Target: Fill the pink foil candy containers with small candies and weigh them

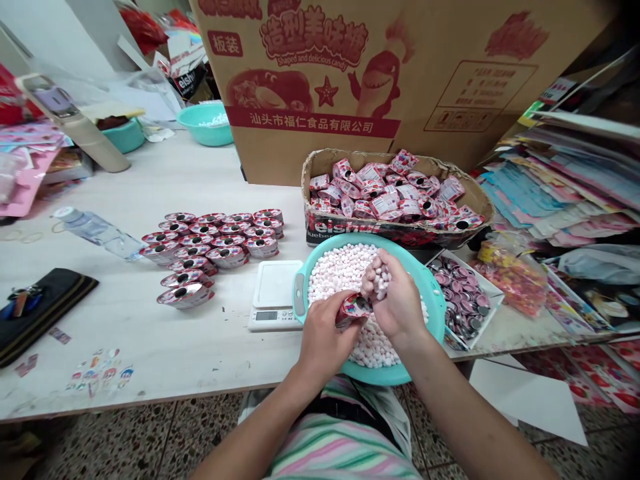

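Your left hand (325, 340) is clenched around a small red-and-silver candy pack (353, 310), holding it low over a teal plastic basin (434, 300). Your right hand (395, 297) is curled tightly around a pinch of small pale pink candies (379, 277), just above the pack; you cannot tell whether the two are touching. Both hands are over the basin, which is heaped with more of the same round candies and sits near the front edge of a white table (150, 347). Just left of the basin is a white digital kitchen scale (274, 297), and beyond it, matching packs (210, 243) lie in close, overlapping rows with their round dark openings facing up. Behind the basin, a shallow cardboard tray (350, 233) holds a loose pile of pink-and-white packs (385, 193). To the right, a white tray (487, 313) holds dark, round metal lids (459, 297), beside a clear bag of colorful sweets (510, 280). Farther left on the table lie a plastic water bottle (95, 230) and a black zip pouch (43, 313), while a large printed cardboard carton (310, 87) stands behind everything.
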Demonstrator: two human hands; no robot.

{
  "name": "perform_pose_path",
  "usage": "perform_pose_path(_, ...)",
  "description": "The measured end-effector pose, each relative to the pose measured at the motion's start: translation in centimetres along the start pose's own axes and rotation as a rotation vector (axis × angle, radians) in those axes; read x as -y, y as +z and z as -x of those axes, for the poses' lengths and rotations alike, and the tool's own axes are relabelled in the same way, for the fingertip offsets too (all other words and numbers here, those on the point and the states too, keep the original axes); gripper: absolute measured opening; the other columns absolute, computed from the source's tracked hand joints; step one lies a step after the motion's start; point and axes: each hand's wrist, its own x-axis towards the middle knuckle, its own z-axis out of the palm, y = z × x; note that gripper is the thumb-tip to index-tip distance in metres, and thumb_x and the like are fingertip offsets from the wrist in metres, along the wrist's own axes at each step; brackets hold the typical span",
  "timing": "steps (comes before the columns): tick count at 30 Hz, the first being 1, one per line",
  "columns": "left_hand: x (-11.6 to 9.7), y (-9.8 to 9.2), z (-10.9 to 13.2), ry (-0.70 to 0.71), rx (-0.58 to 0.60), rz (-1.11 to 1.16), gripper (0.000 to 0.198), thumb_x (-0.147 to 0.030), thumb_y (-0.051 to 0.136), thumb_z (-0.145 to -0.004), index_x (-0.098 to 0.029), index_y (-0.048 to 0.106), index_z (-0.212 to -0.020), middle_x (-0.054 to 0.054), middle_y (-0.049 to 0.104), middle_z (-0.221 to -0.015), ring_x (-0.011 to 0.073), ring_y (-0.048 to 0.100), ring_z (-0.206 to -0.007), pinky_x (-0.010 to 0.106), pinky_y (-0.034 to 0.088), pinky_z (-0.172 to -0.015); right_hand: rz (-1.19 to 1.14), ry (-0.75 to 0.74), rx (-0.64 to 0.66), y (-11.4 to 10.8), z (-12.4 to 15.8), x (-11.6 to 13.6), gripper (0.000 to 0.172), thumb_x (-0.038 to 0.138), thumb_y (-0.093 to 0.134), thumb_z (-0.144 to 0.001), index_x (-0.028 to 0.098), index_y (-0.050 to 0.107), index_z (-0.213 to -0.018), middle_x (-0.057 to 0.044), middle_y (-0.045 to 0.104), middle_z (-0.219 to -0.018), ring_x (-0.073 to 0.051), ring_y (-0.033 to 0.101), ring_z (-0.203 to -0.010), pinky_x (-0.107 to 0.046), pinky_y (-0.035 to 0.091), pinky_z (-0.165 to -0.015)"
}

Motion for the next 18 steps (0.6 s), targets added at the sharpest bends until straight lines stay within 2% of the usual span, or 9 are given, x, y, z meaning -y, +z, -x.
perform_pose_path(9,-0.2,-0.03,-0.16,-0.028,0.001,0.029,0.043,-0.02,0.07,-0.074,-0.026,0.058,-0.115,0.002,0.068,-0.11,0.0217,0.063,-0.097,0.035,0.046,-0.086,0.117,-0.075,0.016,-0.04,0.19,0.0,0.03,0.042,0.064,-0.075,0.018,0.051,-0.063,0.004,0.051,-0.055,-0.007,0.048,-0.045,-0.018,0.038,-0.041)
perform_pose_path(15,-0.28,0.0,-0.22,-0.019,-0.002,0.014,0.042,-0.021,0.069,-0.074,-0.025,0.058,-0.114,0.003,0.069,-0.109,0.0222,0.063,-0.096,0.035,0.047,-0.084,0.14,-0.077,0.031,0.07,0.42,-0.22,0.032,0.043,0.06,-0.079,0.019,0.048,-0.06,0.005,0.047,-0.051,-0.006,0.04,-0.039,-0.019,0.028,-0.035)
perform_pose_path(18,-0.28,0.08,-0.21,-0.009,-0.01,0.01,0.043,-0.02,0.069,-0.074,-0.025,0.058,-0.114,0.003,0.069,-0.109,0.0221,0.063,-0.096,0.035,0.047,-0.084,0.146,-0.108,0.048,0.11,0.51,-0.24,0.035,0.044,0.061,-0.078,0.02,0.046,-0.058,0.005,0.044,-0.048,-0.007,0.041,-0.041,-0.019,0.034,-0.039)
